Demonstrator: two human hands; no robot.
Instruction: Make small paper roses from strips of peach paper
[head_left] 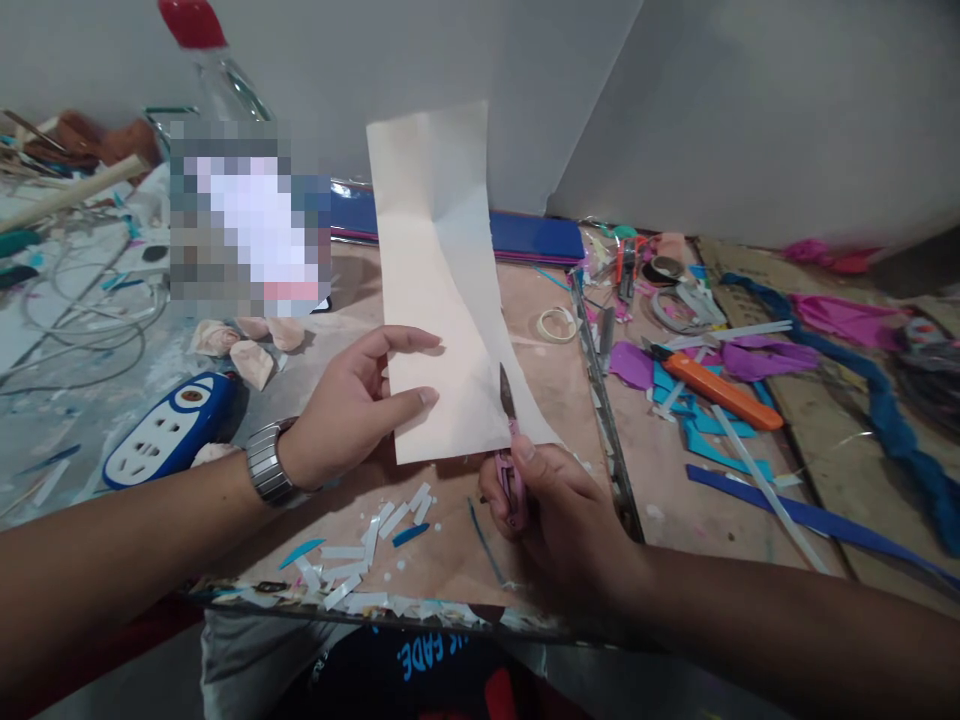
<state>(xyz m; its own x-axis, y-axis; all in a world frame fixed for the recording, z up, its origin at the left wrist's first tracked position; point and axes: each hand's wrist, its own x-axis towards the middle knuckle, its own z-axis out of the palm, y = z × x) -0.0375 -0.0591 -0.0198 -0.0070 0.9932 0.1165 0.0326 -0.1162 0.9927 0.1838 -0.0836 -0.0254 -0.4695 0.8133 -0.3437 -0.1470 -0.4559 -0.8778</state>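
A long cream sheet of card (427, 300) stands tilted up over the table, with a soft crease near its top and a curved fold down its right part. My left hand (360, 395) holds its left edge, thumb and index finger apart on the front face, the other fingers partly hidden at the edge. In my closed right hand (555, 510) is a small pink-handled cutting tool (511, 475). Its dark pointed blade lies over the sheet's lower right part, near the bottom edge. A second blade behind the card, if any, is hidden.
White paper strips (367, 540) litter the near table edge. A blue-white power strip (171, 428) and peach fabric petals (251, 362) lie left. Behind stands a red-capped bottle (193, 25). On the right are an orange utility knife (724, 388), a tape roll (556, 324) and coloured scraps.
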